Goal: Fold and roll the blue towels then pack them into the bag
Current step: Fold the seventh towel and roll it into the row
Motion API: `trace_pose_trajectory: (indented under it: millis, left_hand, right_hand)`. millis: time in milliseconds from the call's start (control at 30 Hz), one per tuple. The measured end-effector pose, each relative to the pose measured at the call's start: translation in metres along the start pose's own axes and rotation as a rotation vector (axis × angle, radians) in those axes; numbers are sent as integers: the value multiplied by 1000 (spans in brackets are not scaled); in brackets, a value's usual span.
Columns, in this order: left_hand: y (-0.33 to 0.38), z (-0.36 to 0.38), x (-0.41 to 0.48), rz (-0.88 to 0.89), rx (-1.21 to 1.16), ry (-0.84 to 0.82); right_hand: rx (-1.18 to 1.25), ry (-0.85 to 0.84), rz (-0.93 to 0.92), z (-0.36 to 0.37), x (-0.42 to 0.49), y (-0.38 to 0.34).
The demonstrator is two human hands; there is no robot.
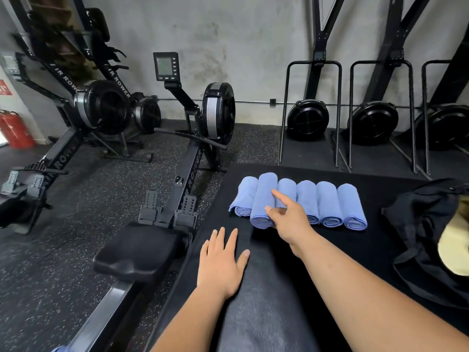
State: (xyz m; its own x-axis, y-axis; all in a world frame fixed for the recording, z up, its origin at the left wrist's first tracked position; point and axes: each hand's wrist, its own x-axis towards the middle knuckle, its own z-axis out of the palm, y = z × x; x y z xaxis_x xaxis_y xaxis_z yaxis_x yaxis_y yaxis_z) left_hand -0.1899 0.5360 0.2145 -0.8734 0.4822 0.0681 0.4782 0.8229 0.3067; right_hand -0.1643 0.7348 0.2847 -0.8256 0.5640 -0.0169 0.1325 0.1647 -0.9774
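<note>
Several rolled blue towels [327,204] lie side by side in a row on the black padded platform [355,252]. The second roll from the left [262,199] is longer and sticks out toward me. My right hand [291,219] is over that roll and its neighbour, index finger stretched forward and thumb touching the long roll, gripping nothing. Nearer to me, my left hand [220,262] lies flat on the platform with its fingers spread, holding nothing. The black bag [426,224] slumps open at the platform's right end, with something pale yellow [454,252] showing inside.
A rowing machine [187,168] with its black seat [142,250] runs along the platform's left edge. More rowers stand farther left. Fan machines on metal frames [308,120] line the back wall. A red extinguisher [15,130] stands at far left.
</note>
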Motion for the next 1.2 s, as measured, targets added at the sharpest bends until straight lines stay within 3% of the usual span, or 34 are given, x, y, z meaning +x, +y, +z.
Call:
trace_pose_trajectory:
  millis: [467,800,967,1200]
  left_hand:
    - [3,12,-2,13,56,133]
    - [3,11,-1,1,63,133]
    - [4,10,-2,-1,73,128]
    - [4,9,-3,-5,66,129]
  right_hand:
    - [-418,115,-170,21,67,-26]
    - [-455,242,-231,37,75,1]
    - [-502,220,-240,40,71,4]
    - [-889,131,-305,46,59,7]
